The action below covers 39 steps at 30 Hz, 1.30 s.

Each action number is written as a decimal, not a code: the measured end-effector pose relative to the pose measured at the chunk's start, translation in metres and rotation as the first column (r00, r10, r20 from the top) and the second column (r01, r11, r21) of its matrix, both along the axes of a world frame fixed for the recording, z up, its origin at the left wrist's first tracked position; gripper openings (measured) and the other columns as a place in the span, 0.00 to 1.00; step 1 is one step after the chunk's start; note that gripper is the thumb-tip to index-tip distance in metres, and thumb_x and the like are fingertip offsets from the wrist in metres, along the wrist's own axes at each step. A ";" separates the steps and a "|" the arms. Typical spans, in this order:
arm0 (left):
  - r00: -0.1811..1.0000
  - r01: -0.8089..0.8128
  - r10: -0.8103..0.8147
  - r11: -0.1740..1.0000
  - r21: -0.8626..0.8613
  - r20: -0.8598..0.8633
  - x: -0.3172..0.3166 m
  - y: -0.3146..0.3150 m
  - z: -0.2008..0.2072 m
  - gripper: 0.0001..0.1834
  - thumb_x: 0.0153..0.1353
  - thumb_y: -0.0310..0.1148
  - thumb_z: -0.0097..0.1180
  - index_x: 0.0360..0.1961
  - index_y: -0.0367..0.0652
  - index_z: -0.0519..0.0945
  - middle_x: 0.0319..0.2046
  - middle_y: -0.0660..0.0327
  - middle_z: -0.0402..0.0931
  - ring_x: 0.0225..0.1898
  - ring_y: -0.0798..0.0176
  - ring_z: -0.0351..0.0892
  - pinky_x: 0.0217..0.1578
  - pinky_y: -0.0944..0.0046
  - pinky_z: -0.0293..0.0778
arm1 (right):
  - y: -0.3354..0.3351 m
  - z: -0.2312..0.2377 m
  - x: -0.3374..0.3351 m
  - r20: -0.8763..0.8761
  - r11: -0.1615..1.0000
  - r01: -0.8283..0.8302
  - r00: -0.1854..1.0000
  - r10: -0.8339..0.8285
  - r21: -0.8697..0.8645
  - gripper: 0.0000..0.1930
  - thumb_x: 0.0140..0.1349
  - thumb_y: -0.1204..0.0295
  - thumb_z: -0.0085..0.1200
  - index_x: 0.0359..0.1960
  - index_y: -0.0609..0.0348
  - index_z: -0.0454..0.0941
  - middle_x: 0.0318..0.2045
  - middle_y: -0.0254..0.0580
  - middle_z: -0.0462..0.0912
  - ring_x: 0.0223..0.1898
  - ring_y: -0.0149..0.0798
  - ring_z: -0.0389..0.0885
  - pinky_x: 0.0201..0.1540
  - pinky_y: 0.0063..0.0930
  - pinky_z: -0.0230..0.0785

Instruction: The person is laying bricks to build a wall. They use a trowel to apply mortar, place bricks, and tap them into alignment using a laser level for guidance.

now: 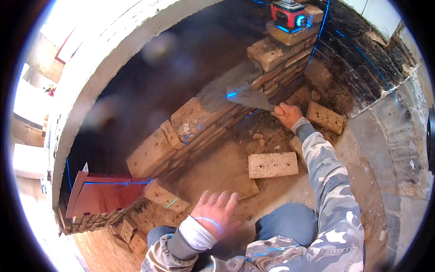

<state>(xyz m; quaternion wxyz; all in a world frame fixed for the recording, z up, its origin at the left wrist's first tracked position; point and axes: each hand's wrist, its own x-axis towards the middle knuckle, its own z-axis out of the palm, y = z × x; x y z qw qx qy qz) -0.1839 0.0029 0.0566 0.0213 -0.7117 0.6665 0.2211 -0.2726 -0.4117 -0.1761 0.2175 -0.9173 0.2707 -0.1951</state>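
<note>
My right hand (288,114) grips the handle of a trowel (251,98), reaching out over a low brick wall (149,152). The trowel's flat metal blade rests on or just above a patch of wet grey mortar (213,97) on top of the wall; I cannot tell whether it touches. A blue laser line crosses the blade. Near my body, my left hand (215,211) is raised with its fingers apart and nothing in it. A loose brick with holes (273,165) lies on the ground between my two arms.
A red laser level (289,17) stands on stacked bricks at the wall's far end. Another brick (325,118) lies right of my right hand. At the left are a dark red metal panel (108,195) and a brick (166,195). A blackened wall (362,68) rises at the far right.
</note>
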 end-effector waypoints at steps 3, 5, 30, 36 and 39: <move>1.000 -0.017 0.016 1.000 0.025 0.013 0.000 -0.005 -0.001 0.45 0.55 0.55 0.64 0.66 0.39 0.64 0.58 0.46 0.71 0.58 0.43 0.73 0.61 0.39 0.65 | -0.022 -0.007 -0.005 0.058 1.000 0.024 0.998 -0.023 -0.004 0.18 0.63 0.53 0.58 0.32 0.56 0.72 0.26 0.59 0.78 0.32 0.68 0.77 0.33 0.54 0.68; 1.000 -0.023 0.022 0.999 0.031 0.020 0.001 -0.006 -0.001 0.45 0.54 0.55 0.64 0.66 0.39 0.64 0.58 0.46 0.71 0.59 0.43 0.73 0.61 0.39 0.65 | -0.029 -0.005 -0.004 0.072 1.000 0.024 0.997 -0.025 0.013 0.17 0.63 0.54 0.58 0.33 0.56 0.73 0.26 0.59 0.78 0.32 0.68 0.76 0.32 0.53 0.68; 0.999 0.029 -0.032 0.995 -0.091 -0.035 0.006 0.000 -0.049 0.33 0.53 0.48 0.65 0.55 0.39 0.74 0.43 0.50 0.79 0.47 0.48 0.80 0.55 0.44 0.69 | 0.154 0.139 0.039 0.225 0.375 -0.193 0.973 -0.043 0.907 0.19 0.69 0.50 0.55 0.30 0.51 0.69 0.16 0.23 0.64 0.13 0.21 0.60 0.15 0.21 0.54; 1.000 0.011 -0.011 1.000 -0.002 -0.006 0.006 0.006 -0.061 0.32 0.55 0.50 0.62 0.54 0.39 0.74 0.45 0.49 0.80 0.49 0.47 0.80 0.55 0.44 0.69 | 0.187 0.144 0.053 0.260 0.277 -0.229 0.962 -0.081 0.933 0.21 0.68 0.47 0.55 0.29 0.50 0.67 0.15 0.24 0.63 0.13 0.22 0.60 0.14 0.23 0.54; 0.993 0.084 -0.075 0.992 0.091 -0.089 0.006 0.003 -0.068 0.29 0.58 0.48 0.58 0.57 0.41 0.73 0.49 0.47 0.79 0.54 0.47 0.78 0.59 0.44 0.66 | 0.181 0.171 0.028 0.456 0.431 -0.358 0.877 -0.149 0.828 0.19 0.70 0.53 0.56 0.28 0.51 0.69 0.16 0.24 0.64 0.15 0.21 0.61 0.17 0.20 0.52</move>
